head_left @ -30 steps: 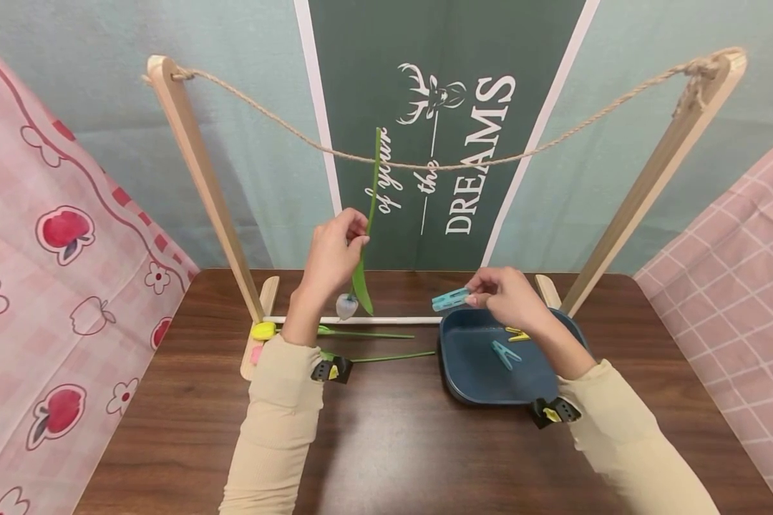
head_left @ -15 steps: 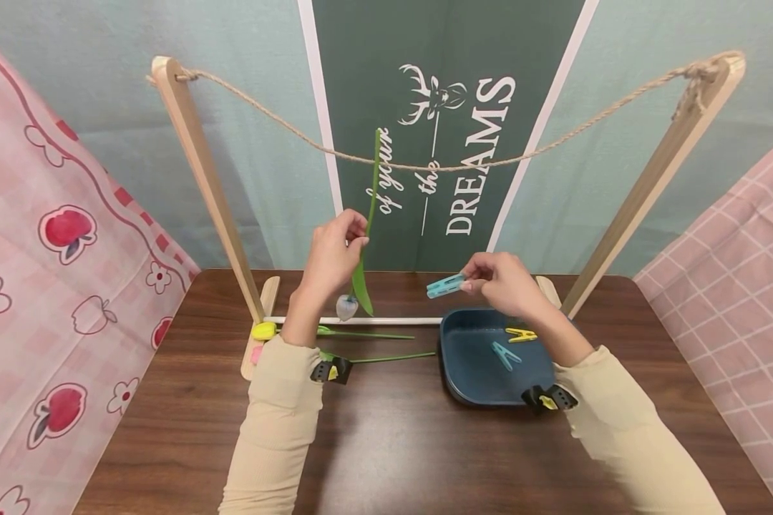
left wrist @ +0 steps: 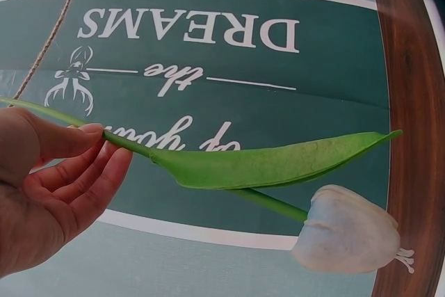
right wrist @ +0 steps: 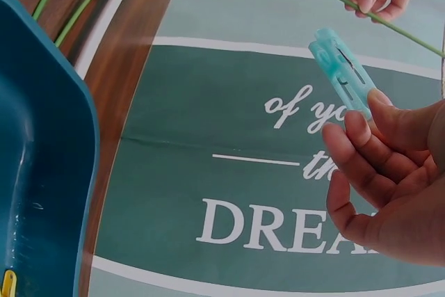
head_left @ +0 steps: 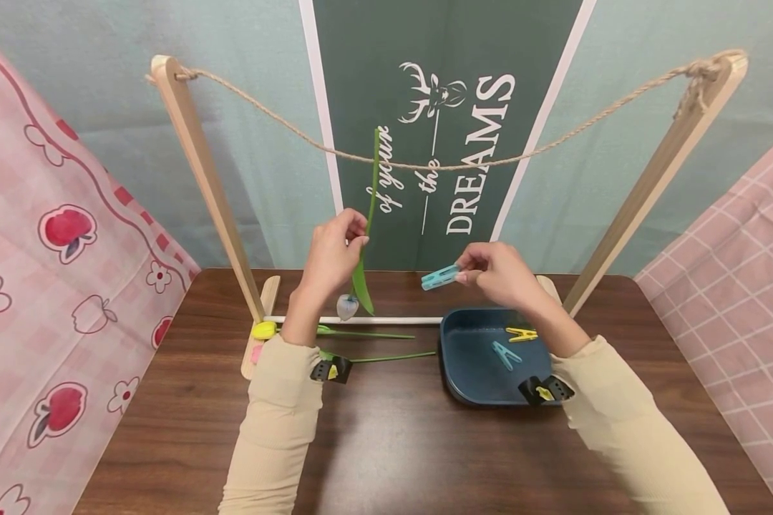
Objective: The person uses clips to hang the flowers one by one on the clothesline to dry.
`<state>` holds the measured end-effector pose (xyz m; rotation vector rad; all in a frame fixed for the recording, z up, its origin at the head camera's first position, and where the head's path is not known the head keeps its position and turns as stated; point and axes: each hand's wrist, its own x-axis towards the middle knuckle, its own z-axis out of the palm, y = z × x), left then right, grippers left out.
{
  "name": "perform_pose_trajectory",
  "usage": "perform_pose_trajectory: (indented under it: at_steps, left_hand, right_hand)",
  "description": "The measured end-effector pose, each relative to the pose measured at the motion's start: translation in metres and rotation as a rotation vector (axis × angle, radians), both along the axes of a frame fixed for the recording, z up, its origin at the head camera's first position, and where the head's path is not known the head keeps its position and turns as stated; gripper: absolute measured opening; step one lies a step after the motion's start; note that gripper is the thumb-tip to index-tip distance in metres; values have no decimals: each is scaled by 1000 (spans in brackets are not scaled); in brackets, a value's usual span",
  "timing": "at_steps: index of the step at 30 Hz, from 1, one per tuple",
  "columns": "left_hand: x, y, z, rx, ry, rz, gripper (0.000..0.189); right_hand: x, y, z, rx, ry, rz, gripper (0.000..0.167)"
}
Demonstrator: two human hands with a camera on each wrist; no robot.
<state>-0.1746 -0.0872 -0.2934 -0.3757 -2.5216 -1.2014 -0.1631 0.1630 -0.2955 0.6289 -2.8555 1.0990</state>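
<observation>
My left hand (head_left: 336,250) pinches the green stem of a pale tulip (left wrist: 348,231) between thumb and fingers. The flower hangs head down with its long leaf beside it, and the stem's upper end crosses the twine (head_left: 438,167) in the head view. To the right, my right hand (head_left: 499,270) holds a light blue clothespin (right wrist: 342,73) by one end between thumb and fingertips. That clothespin is above the table, just off the left rim of a dark blue basin (head_left: 447,372). In the basin lie another blue clothespin (head_left: 506,355) and a yellow one (head_left: 522,335).
Two wooden posts (head_left: 209,186) carry the sagging twine, and a white rod (head_left: 399,321) runs low between them. A yellow tulip (head_left: 264,330) and a pink one (head_left: 256,353), partly hidden by my left sleeve, lie on the wooden table (head_left: 386,458).
My right hand has risen from over the basin and moved a little left with the clothespin. The left hand and its tulip have hardly moved.
</observation>
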Motion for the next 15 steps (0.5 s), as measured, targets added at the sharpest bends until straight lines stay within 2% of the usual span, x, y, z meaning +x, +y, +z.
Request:
perform_pose_trajectory:
  at_steps: [15]
  left_hand:
    - [-2,-2,1,7,19,-5,11]
  right_hand:
    - [-9,-13,21,-7,38,26,4]
